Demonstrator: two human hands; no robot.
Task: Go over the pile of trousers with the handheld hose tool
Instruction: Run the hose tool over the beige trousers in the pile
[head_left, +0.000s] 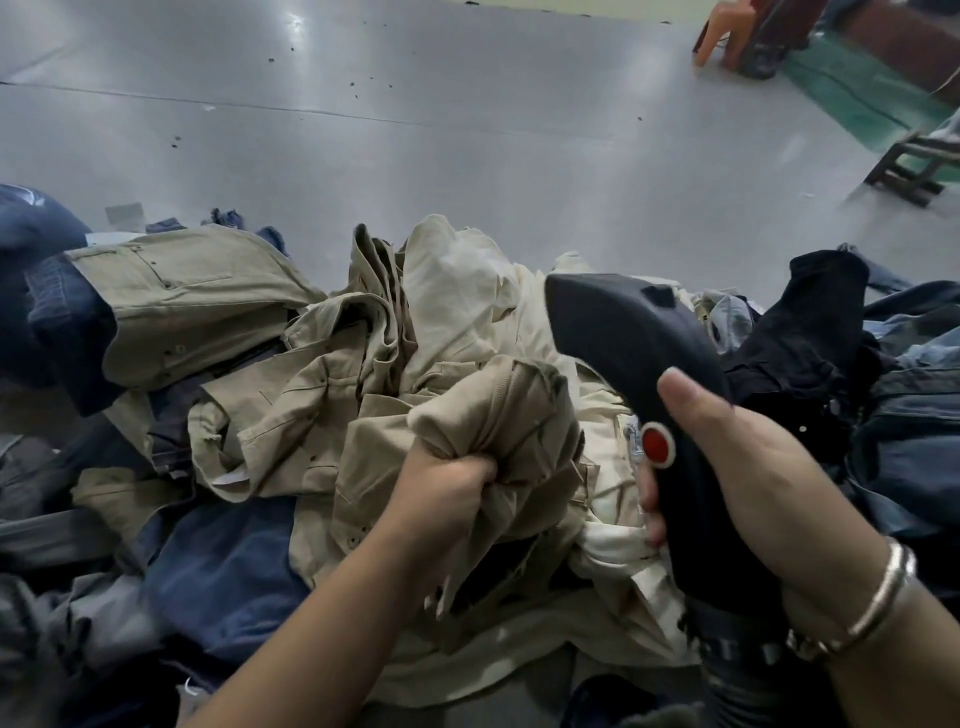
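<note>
Right hand grips hose tool; left hand fists khaki trousers.

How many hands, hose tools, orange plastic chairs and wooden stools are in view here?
Hands: 2, left hand gripping khaki trousers, right hand holding the tool
Hose tool: 1
Orange plastic chair: 1
Wooden stool: 1
Total: 5

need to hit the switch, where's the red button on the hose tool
Lower right of the head view: the red button sits on the hose tool, beside the right hand gripping it.
</note>
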